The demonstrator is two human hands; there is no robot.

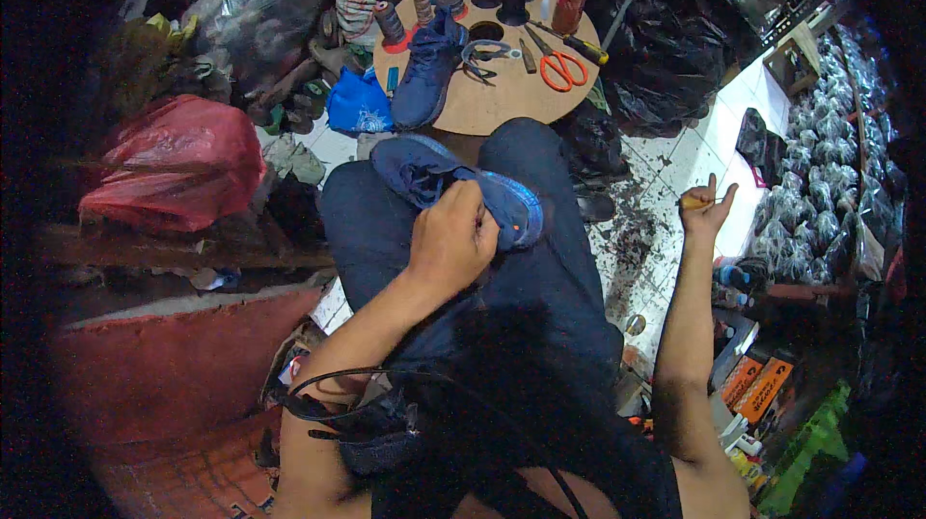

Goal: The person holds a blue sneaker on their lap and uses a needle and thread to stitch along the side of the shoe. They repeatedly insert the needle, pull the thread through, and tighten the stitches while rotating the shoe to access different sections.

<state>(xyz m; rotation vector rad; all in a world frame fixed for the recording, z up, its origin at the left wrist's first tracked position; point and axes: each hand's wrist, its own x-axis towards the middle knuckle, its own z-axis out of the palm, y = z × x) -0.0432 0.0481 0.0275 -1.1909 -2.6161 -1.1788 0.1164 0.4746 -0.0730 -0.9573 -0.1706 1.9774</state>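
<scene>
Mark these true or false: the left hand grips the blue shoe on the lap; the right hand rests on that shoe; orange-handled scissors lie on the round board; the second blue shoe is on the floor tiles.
1. The left hand grips the blue shoe on the lap: true.
2. The right hand rests on that shoe: false; it is raised out to the side, pinching a small tool.
3. Orange-handled scissors lie on the round board: true.
4. The second blue shoe is on the floor tiles: false; it lies on the board.

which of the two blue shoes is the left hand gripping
The blue fabric sneaker lying across the person's lap, gripped by the left hand. The other blue sneaker rests untouched on the round wooden board.
</scene>
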